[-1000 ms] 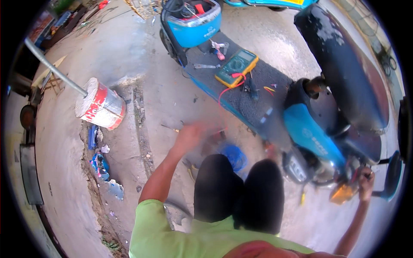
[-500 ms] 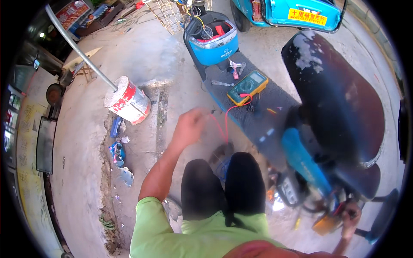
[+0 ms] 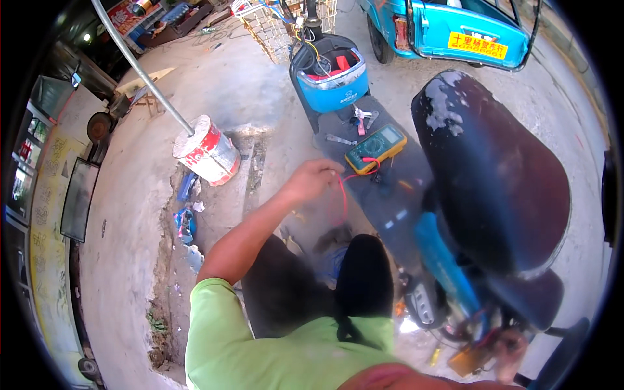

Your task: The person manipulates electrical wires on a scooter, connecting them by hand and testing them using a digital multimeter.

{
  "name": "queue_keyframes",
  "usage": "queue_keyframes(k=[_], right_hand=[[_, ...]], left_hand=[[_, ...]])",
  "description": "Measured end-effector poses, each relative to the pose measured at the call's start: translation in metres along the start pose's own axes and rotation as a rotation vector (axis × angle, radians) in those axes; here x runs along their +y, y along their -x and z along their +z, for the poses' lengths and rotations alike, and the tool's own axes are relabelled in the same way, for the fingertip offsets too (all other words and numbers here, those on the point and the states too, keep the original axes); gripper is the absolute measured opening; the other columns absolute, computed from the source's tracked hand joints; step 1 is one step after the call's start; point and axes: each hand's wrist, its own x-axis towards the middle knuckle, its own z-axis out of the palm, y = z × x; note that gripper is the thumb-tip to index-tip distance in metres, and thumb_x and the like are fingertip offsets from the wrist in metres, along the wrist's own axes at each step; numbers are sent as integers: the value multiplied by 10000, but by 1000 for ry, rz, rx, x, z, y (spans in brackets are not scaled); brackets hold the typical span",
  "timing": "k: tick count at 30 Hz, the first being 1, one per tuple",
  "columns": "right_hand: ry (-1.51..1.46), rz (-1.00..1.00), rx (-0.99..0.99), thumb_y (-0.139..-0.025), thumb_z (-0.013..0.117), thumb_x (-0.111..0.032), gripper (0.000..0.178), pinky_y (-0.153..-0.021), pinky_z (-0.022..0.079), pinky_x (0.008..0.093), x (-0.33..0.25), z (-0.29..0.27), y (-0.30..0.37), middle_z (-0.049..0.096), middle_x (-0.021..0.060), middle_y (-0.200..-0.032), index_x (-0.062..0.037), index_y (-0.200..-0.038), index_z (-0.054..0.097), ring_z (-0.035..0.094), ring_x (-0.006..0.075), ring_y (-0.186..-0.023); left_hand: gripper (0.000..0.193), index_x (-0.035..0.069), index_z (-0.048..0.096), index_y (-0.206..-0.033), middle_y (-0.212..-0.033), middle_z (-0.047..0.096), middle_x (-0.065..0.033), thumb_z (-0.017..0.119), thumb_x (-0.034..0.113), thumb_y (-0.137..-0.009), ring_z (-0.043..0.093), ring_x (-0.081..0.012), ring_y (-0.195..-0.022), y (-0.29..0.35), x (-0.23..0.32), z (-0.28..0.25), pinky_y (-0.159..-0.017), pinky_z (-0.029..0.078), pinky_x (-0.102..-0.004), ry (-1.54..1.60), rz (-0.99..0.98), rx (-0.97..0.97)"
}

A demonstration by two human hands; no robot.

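Note:
My left hand is closed in a pinch on a red test lead, left of the scooter's footboard. The lead loops down and runs to a yellow-and-green multimeter lying on the footboard. At the lower right, my right hand is low behind the scooter's rear side, next to an orange-yellow box and some wiring. Its fingers are blurred and partly shadowed, so what they hold is unclear. Above the rear body rises the dark, worn seat.
A wrench and keys with a pink tag lie ahead of the multimeter. The blue front box has exposed wires. A pole stands in a red-and-white bucket at left. A blue three-wheeler is parked at the far right.
My left hand has moved right, toward the multimeter, with the red lead. My right hand has shifted slightly left and down beside the orange-yellow box. The view has tilted a little.

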Motion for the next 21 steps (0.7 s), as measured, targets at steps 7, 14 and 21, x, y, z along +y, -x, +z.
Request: queue_keyframes(k=[7, 14, 21], right_hand=[[-74, -27, -151, -834, 788, -199, 282, -766, 509, 299, -8, 8, -3, 651, 86, -983, -55, -1019, 631, 630, 170, -854], [136, -124, 138, -804, 673, -81, 216, -755, 473, 287, 20, 8, 14, 594, 42, -928, -62, -1016, 636, 560, 144, -805], [128, -69, 216, -825, 811, -428, 439, -641, 371, 274, -21, 38, 9, 539, 13, -766, -39, -860, 610, 494, 99, -686]], left_hand=[[253, 10, 675, -1228, -906, 696, -73, 587, 119, -1017, 493, -78, -547, -6, 27, 6, -490, 376, -233, 380, 146, -74], [338, 10, 664, -1279, -995, 725, -88, 652, 186, -990, 558, -108, -573, -22, 35, 14, -492, 403, -239, 578, 199, -368], [332, 14, 660, -1269, -1037, 730, -87, 655, 195, -991, 591, -117, -587, -78, -7, 2, -487, 433, -252, 708, 186, -584]])
